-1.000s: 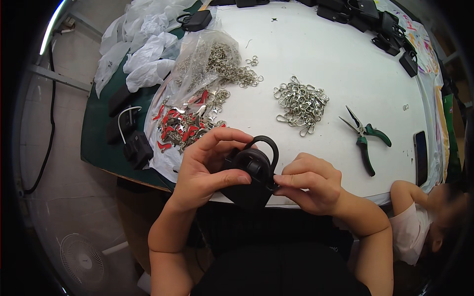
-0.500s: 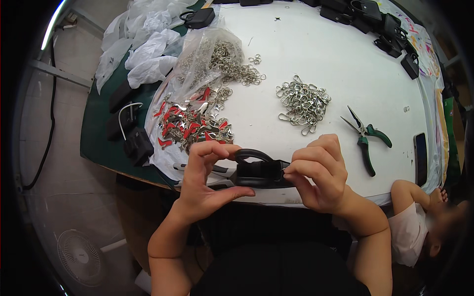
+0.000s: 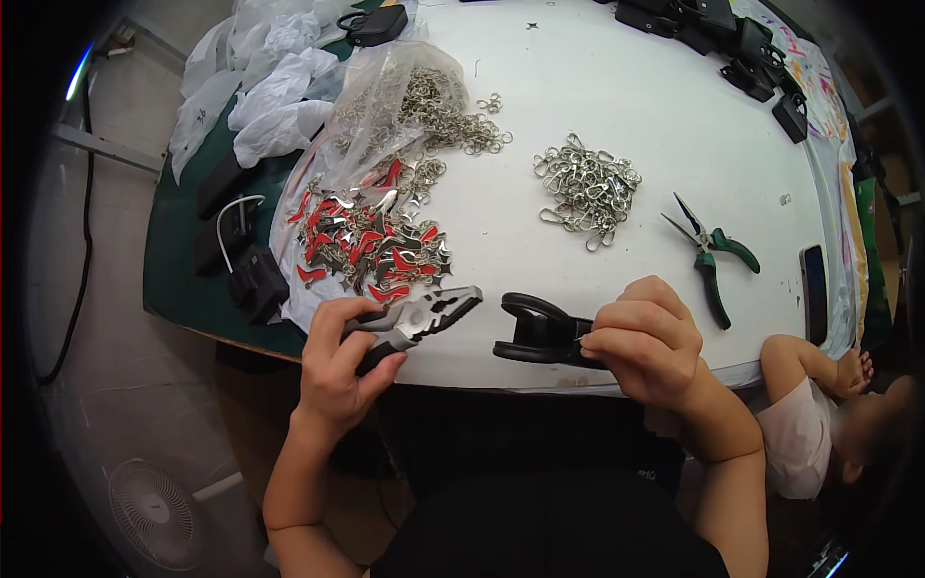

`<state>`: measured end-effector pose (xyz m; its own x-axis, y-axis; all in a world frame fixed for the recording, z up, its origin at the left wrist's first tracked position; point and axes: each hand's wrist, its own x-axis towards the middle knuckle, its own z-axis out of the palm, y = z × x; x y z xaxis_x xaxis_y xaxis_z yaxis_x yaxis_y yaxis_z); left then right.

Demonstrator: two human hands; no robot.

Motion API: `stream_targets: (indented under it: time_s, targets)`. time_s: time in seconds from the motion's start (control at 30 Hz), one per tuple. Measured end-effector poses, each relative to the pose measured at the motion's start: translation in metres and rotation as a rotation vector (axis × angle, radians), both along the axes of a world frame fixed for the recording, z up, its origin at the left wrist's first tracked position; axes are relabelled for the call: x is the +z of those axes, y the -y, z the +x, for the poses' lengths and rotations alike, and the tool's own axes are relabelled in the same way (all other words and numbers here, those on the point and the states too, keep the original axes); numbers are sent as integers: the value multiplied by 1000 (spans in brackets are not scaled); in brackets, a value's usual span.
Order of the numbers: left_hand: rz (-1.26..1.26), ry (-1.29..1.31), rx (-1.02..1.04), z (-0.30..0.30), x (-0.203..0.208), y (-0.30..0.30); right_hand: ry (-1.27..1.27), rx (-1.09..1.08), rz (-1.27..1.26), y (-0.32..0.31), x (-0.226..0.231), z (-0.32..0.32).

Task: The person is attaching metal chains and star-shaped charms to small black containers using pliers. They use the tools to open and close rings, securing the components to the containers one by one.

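Landmark for all places: the clip pile point(image 3: 588, 193), a heap of silver snap clips on the white table point(image 3: 520, 226).

Left hand point(image 3: 337, 361): nearer the person than the clip pile and to its left. Fingers and thumb wrapped around the handles of the grey pliers point(image 3: 414, 323), whose jaws stand parted and point toward the right hand.

Right hand point(image 3: 647, 342): nearer the person than the clip pile, slightly to its right. Thumb and fingers pinching one end of the black bag point(image 3: 544, 332), small, with a curved loop handle. A bright speck at the fingertips, too small to identify.

Black bag: nearer the person than the clip pile, between the two hands, apart from the grey pliers. Whether it touches the table cannot be told.

Left of the clip pile: red shoe-shaped charms point(image 3: 366, 241), heaped with silver pieces; above them, a clear plastic bag point(image 3: 385, 106) with metal rings spilling out; farther left, crumpled white bags point(image 3: 279, 96).

Right of the clip pile: green-handled pliers point(image 3: 711, 255), lying spread; beyond them, a dark phone point(image 3: 814, 294).

Far right, past the clip pile: more black bags point(image 3: 732, 34), clustered along the table edge.
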<state>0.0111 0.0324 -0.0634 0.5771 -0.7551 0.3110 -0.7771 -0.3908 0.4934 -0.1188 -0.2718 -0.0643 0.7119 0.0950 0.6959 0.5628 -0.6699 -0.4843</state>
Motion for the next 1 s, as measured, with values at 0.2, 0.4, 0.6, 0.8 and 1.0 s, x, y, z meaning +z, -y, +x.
stream_targets:
  time_s: [0.2, 0.4, 0.6, 0.8, 1.0]
  targets:
    - [162, 136, -121, 6, 60, 33, 81, 52, -25, -7, -8, 2]
    - [287, 236, -208, 6, 78, 47, 87, 8, -2, -11, -12, 5]
    - [335, 262, -211, 1, 84, 49, 108, 25, 0, -13, -15, 4]
    - [358, 323, -209, -1, 87, 51, 127, -27, -3, -17, -15, 3]
    - [365, 320, -243, 4, 90, 46, -165, -255, 38, 19, 9, -14]
